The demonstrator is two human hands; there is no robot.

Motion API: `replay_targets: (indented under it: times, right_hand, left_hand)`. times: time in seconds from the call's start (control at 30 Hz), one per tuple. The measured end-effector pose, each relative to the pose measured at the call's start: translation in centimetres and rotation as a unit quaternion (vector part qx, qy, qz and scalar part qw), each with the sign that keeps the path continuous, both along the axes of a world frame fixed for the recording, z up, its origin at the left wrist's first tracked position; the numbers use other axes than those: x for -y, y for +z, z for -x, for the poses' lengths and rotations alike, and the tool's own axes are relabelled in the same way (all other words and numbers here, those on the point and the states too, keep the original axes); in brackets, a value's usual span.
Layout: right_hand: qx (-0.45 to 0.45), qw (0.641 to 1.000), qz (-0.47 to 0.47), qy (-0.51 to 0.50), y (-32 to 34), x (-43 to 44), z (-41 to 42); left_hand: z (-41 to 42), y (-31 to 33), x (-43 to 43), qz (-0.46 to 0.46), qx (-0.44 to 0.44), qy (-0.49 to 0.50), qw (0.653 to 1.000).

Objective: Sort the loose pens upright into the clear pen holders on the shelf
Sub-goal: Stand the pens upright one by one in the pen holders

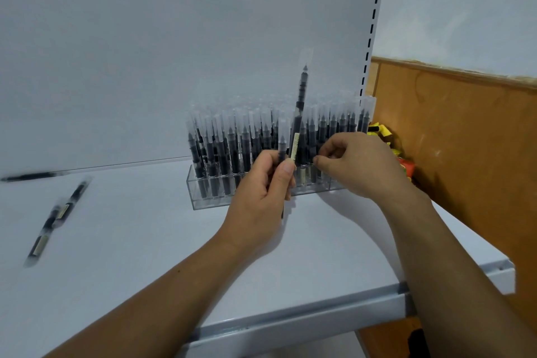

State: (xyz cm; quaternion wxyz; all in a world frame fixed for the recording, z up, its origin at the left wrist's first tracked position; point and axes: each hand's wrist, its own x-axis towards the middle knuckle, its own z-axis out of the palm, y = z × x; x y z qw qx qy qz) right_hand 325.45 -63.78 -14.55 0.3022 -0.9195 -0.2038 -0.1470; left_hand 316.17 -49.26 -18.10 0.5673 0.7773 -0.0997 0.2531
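Several loose pens (40,241) on white shelf (145,256), brown board (465,139) at right.

The pen holder (212,197) is clear, glossy hard plastic with bright edges. Its pens (232,139) have frosted, translucent plastic caps over dark, smooth barrels. The raised pen (302,90) carries a matt label (295,147) (paper or film, cannot tell). At 9 o'clock the loose pens (43,229) look alike. The shelf (130,241) and the back panel (174,67) at 12 o'clock are smooth, matt painted metal. At 3 o'clock the wooden panel (465,139) looks scuffed, with a faint sheen.
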Motion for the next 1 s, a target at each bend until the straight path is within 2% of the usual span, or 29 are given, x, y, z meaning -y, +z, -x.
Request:
replay_targets:
  times: [0.23,0.3,0.4,0.5,0.67,0.77,0.83,0.9,1.0]
  right_hand:
    - [-0.012,0.999,-0.046,0.012,1.1,0.2,0.4]
    - [-0.042,0.993,-0.097,0.052,1.5,0.8,0.9]
    - [-0.136,0.957,-0.207,0.153,2.1,1.1,1.9]
    - [-0.155,0.935,-0.256,0.190,2.4,0.8,2.4]
    - [-0.104,0.917,-0.343,0.174,2.4,0.0,2.8]
    - [-0.073,0.910,-0.380,0.150,2.8,0.3,2.5]
    - [-0.015,0.905,-0.415,0.096,3.0,0.9,1.7]
    - [0.062,0.918,-0.390,0.033,2.8,1.3,0.8]
    - [0.092,0.951,-0.295,0.003,2.0,1.1,0.2]
  left_hand:
    - [0.0,0.0,0.0,0.002,0.000,-0.005,1.000]
    - [0.0,0.0,0.0,0.001,-0.005,-0.008,1.000]
    - [-0.1,0.0,0.0,-0.001,-0.011,-0.010,1.000]
    - [-0.2,0.0,-0.1,-0.008,-0.019,-0.008,1.000]
    - [0.0,0.0,0.0,-0.028,-0.034,-0.012,0.999]
    - [0.0,0.0,0.0,0.001,-0.031,-0.023,0.999]
    - [0.0,0.0,0.0,0.023,-0.029,-0.022,0.999]
    - [-0.1,0.0,0.0,0.034,-0.030,-0.020,0.999]
    - [-0.1,0.0,0.1,0.037,-0.029,-0.020,0.999]
